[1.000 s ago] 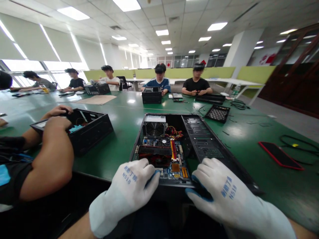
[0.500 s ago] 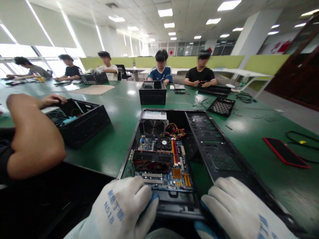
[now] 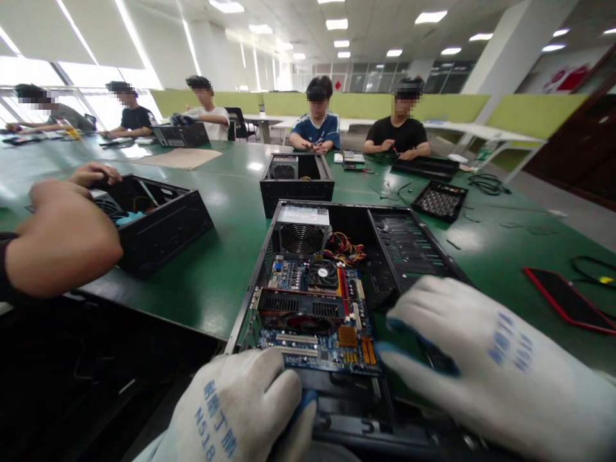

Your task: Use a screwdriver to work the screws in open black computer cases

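An open black computer case (image 3: 430, 239) lies flat in front of me, its inside facing up. A blue motherboard (image 3: 332, 350) sits in it with a graphics card (image 3: 293, 307) and a CPU fan (image 3: 323, 273). At the far left corner is the power supply (image 3: 302, 236), with coloured cables (image 3: 347, 247) beside it. My gloved left hand (image 3: 240, 401) is closed on the case's near left corner, its fingertips partly hidden. Over the case's right part hovers my gloved right hand (image 3: 447, 340), thumb and fingers apart, with nothing visible between them.
Another person's bare arm (image 3: 72, 224) reaches to a second case (image 3: 163, 224) on the left. A third case (image 3: 296, 192) stands just beyond mine. To the right lie a red-edged black tablet-like object (image 3: 568, 298) and a tray of small parts (image 3: 440, 200). Several people sit across the green table (image 3: 226, 256).
My right hand has lifted off the case's near right edge and moved forward and up, its fingers opening. My left hand stays on the corner. The third case appears turned.
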`<act>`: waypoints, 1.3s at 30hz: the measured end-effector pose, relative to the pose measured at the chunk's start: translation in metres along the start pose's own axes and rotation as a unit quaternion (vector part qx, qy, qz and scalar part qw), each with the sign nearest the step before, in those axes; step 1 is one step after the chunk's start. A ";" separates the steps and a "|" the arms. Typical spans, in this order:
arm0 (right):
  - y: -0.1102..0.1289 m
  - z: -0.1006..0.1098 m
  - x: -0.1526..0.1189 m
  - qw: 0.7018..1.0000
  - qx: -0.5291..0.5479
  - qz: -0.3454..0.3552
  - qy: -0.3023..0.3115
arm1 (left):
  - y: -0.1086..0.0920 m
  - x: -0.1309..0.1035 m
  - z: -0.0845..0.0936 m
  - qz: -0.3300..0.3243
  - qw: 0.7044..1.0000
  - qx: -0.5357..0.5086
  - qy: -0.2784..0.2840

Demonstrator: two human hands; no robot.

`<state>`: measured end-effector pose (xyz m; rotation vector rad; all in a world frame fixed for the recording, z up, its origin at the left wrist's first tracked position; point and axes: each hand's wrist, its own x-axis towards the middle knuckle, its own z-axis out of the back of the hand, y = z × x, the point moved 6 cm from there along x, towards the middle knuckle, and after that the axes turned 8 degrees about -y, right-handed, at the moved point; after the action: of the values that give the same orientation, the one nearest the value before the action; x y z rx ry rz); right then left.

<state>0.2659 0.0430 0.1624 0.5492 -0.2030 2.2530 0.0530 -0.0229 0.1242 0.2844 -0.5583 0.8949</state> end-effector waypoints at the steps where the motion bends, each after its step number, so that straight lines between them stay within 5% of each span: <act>1: -0.009 -0.005 0.017 1.000 -0.023 0.003 0.019 | 0.000 0.000 0.000 0.004 1.000 -0.001 -0.003; 5: -0.033 -0.054 0.076 0.979 -0.114 0.019 0.169 | 0.001 0.003 0.003 0.027 0.999 -0.007 -0.021; 9: -0.037 -0.109 0.105 0.945 -0.146 0.018 0.294 | 0.000 0.004 0.003 0.030 0.999 -0.022 -0.024; 14: -0.034 -0.145 0.117 0.931 -0.140 0.020 0.336 | 0.000 0.003 0.002 0.028 0.999 -0.016 -0.029; 21: -0.041 -0.135 0.122 0.942 -0.155 0.012 0.298 | 0.001 0.002 0.001 0.036 0.999 -0.013 -0.027; 27: -0.075 -0.119 0.127 0.938 -0.228 -0.025 0.259 | 0.002 0.000 -0.001 0.029 0.999 -0.015 -0.022; 32: -0.099 -0.126 0.134 0.934 -0.263 -0.047 0.239 | 0.002 0.001 -0.001 0.031 0.999 -0.015 -0.024; 39: -0.101 -0.134 0.135 0.929 -0.262 -0.055 0.256 | 0.000 0.000 0.002 0.035 0.999 0.004 -0.041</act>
<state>0.2172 0.2431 0.1006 -0.3059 -0.4709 2.0325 0.0524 -0.0238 0.1263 0.3116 -0.6429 0.9560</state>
